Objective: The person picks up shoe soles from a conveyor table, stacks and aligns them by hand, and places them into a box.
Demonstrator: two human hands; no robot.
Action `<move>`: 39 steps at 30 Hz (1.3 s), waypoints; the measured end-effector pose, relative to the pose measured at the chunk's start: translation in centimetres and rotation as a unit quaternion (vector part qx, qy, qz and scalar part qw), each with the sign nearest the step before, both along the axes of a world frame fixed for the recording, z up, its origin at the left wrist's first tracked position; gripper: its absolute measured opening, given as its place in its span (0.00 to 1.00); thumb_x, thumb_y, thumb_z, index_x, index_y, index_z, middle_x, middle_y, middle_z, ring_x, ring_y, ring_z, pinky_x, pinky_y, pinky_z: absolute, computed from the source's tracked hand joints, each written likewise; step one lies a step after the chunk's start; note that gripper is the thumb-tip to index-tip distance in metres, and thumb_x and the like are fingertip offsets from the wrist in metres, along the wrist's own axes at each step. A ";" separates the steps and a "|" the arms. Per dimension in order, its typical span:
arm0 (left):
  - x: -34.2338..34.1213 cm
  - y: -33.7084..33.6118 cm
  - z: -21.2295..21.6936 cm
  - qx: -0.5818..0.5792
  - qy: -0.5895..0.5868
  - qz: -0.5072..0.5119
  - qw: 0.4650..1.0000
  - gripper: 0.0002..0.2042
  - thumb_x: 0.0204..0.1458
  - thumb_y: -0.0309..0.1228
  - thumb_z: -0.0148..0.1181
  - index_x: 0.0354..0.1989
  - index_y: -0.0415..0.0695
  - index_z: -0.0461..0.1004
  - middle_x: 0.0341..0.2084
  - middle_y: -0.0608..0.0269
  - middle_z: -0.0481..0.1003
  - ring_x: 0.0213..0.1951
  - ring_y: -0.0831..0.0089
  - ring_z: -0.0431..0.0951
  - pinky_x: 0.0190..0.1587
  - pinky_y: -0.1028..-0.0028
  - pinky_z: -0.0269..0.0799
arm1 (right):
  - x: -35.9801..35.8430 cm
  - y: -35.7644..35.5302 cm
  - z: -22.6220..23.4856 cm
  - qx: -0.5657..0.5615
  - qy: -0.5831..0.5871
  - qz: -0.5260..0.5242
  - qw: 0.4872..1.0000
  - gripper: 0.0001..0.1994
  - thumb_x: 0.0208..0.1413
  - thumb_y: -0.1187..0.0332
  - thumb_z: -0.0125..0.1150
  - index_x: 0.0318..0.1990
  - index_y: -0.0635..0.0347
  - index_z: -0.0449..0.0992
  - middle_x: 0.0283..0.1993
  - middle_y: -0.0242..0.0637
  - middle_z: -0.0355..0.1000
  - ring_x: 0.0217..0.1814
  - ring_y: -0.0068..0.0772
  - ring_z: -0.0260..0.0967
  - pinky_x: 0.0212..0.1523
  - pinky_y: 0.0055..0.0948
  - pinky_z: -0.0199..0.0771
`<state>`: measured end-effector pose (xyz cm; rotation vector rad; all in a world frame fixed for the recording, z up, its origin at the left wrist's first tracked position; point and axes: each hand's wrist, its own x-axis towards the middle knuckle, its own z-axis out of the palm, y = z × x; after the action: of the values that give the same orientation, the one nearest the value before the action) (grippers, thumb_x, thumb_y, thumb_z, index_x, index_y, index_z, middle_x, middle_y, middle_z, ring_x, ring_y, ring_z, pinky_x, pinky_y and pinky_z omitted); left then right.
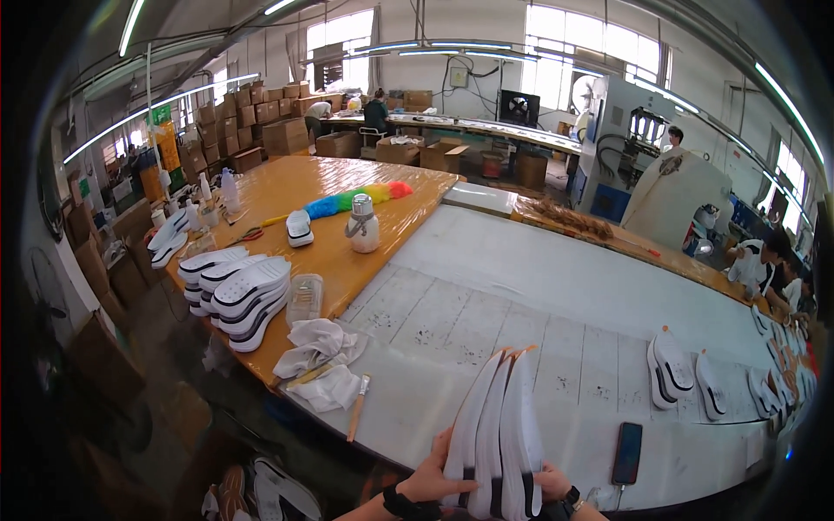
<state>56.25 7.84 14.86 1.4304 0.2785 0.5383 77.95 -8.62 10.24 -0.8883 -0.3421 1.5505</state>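
Several white shoe soles [488, 425] with black bands near one end stand on edge, pressed side by side, at the near edge of the white table. My left hand [432, 476] grips the bunch from the left, with a black band on its wrist. From the right my right hand [552, 483] closes on the same soles; a dark watch sits on that wrist. Orange bits show at the far tips of the soles. Left of them lies a wooden-handled brush [358, 408] beside a crumpled white cloth [321, 356]. A phone [626, 453] with a cable lies to the right.
Stacked soles [248, 291], a clear plastic box [305, 298], a bottle [362, 227] and a rainbow duster [356, 200] occupy the brown table [287, 178]. More soles [669, 366] lie on the white surface [556, 300] at right, near other people. Cartons [291, 136] fill the back.
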 end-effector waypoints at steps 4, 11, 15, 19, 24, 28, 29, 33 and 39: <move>-0.7 -0.1 0.9 -0.016 0.003 -0.005 1.000 0.50 0.36 0.29 0.68 0.63 0.45 0.34 0.57 0.56 0.48 0.59 0.67 0.49 0.59 0.66 0.49 | -1.3 0.5 0.0 -0.002 -0.038 0.004 0.999 0.24 0.47 0.75 0.55 0.53 0.69 0.60 0.51 0.45 0.65 0.50 0.41 0.66 0.50 0.40 0.67; 0.6 0.7 2.4 -0.138 -0.180 0.093 0.970 0.38 0.45 0.20 0.55 0.63 0.45 0.40 0.57 0.56 0.51 0.58 0.68 0.53 0.58 0.69 0.54 | -3.2 4.1 4.9 -0.029 -0.098 -0.017 0.995 0.18 0.51 0.75 0.49 0.51 0.67 0.63 0.46 0.43 0.68 0.45 0.38 0.69 0.46 0.35 0.71; 1.5 1.6 4.6 -0.329 -0.204 0.055 0.920 0.27 0.52 0.24 0.45 0.62 0.44 0.47 0.57 0.58 0.55 0.57 0.69 0.58 0.58 0.70 0.52 | -1.2 4.7 5.3 0.013 0.078 -0.056 0.995 0.18 0.52 0.74 0.48 0.52 0.67 0.63 0.46 0.43 0.68 0.44 0.37 0.70 0.45 0.34 0.72; 0.4 3.7 2.7 -0.351 -0.153 0.003 0.924 0.25 0.53 0.26 0.44 0.61 0.45 0.49 0.57 0.58 0.56 0.57 0.69 0.58 0.58 0.69 0.53 | -1.0 5.9 8.6 0.085 0.058 -0.016 0.995 0.20 0.52 0.72 0.47 0.54 0.66 0.60 0.47 0.42 0.68 0.45 0.34 0.69 0.45 0.31 0.71; -2.0 5.1 1.0 -0.374 -0.119 -0.098 0.915 0.35 0.50 0.51 0.47 0.61 0.43 0.46 0.58 0.60 0.55 0.56 0.69 0.58 0.56 0.67 0.55 | -3.4 5.8 11.8 0.090 -0.169 0.041 0.981 0.26 0.50 0.72 0.51 0.58 0.66 0.55 0.57 0.44 0.58 0.58 0.35 0.57 0.58 0.31 0.54; -2.9 4.8 -0.9 -0.389 -0.110 -0.066 0.912 0.40 0.45 0.59 0.48 0.59 0.39 0.51 0.53 0.55 0.61 0.53 0.62 0.63 0.55 0.64 0.59 | -4.0 6.1 11.4 0.212 -0.252 0.077 0.941 0.25 0.51 0.71 0.52 0.57 0.64 0.57 0.63 0.44 0.50 0.67 0.34 0.42 0.64 0.33 0.39; -3.4 4.9 -1.6 -0.390 -0.093 -0.010 0.916 0.39 0.45 0.57 0.49 0.58 0.39 0.52 0.52 0.54 0.63 0.51 0.61 0.66 0.54 0.64 0.61 | -3.8 6.2 10.8 0.246 -0.195 0.076 0.946 0.25 0.50 0.72 0.52 0.57 0.63 0.58 0.63 0.44 0.50 0.66 0.34 0.44 0.63 0.34 0.41; -4.2 3.5 -2.9 -0.429 -0.158 0.025 0.889 0.39 0.40 0.52 0.52 0.58 0.38 0.53 0.51 0.49 0.63 0.50 0.58 0.67 0.52 0.62 0.64 | -4.4 5.6 8.1 0.109 -0.218 -0.074 0.967 0.25 0.49 0.71 0.51 0.57 0.61 0.58 0.62 0.41 0.53 0.65 0.35 0.47 0.60 0.37 0.50; -4.6 3.7 -3.4 -0.435 -0.106 0.019 0.894 0.42 0.38 0.53 0.56 0.58 0.39 0.51 0.53 0.49 0.61 0.51 0.57 0.65 0.53 0.61 0.62 | -7.3 4.3 7.0 0.106 -0.071 0.073 0.989 0.45 0.44 0.65 0.63 0.65 0.55 0.37 0.67 0.38 0.38 0.67 0.32 0.40 0.64 0.32 0.40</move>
<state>51.66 11.53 11.44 0.4892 0.3170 0.5004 70.66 -4.37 17.27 -0.8219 -0.6741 1.5541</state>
